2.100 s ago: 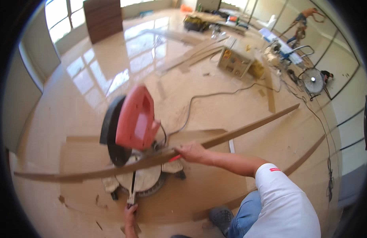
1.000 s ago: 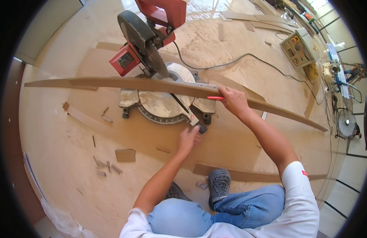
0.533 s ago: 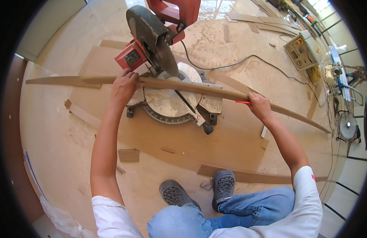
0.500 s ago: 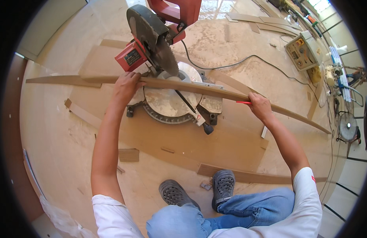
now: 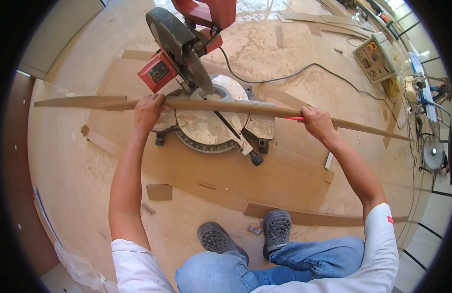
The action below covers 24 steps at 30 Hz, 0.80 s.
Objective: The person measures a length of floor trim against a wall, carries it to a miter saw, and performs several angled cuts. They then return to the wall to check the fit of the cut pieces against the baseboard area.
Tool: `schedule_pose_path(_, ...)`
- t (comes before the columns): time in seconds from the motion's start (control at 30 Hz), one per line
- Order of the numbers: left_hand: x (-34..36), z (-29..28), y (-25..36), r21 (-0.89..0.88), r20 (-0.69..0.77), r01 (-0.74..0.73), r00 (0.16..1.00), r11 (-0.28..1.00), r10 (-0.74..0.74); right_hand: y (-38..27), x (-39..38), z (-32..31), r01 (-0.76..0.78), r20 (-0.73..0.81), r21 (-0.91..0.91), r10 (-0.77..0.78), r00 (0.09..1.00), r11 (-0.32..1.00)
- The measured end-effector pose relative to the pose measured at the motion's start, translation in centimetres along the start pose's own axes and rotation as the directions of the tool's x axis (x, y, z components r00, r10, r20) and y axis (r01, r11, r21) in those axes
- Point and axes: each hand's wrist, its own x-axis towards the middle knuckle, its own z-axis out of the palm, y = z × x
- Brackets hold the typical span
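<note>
- Left hand and right hand: fingers clamped on long, thin wooden strip — brown.
- Right hand also holds slim red stick.
- Dusty metal saw: dark label.

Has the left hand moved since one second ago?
Yes: the left hand went leftward and away, from near the black saw knob to the wooden strip.

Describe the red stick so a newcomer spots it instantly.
Start at the big red saw near top centre, then follow the long brown strip across it to the right hand. Poking leftward from that hand is the slim red stick, set apart from the brown strip by its bright colour.
</note>
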Motion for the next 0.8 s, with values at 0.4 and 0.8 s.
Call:
schedule_pose_path(0.4,0.8,0.5,0.5,-0.081,0.153,-0.117,0.98,0.99,0.128,-0.3,0.1,0.1,0.012,0.022,-0.049,-0.011,1.0,0.999)
schedule_pose_path(0.8,0.8,1.5,3.0,0.005,0.081,-0.079,0.994,0.997,0.078,-0.7,0.1,0.0,0.02,-0.005,-0.054,-0.021,1.0,0.998)
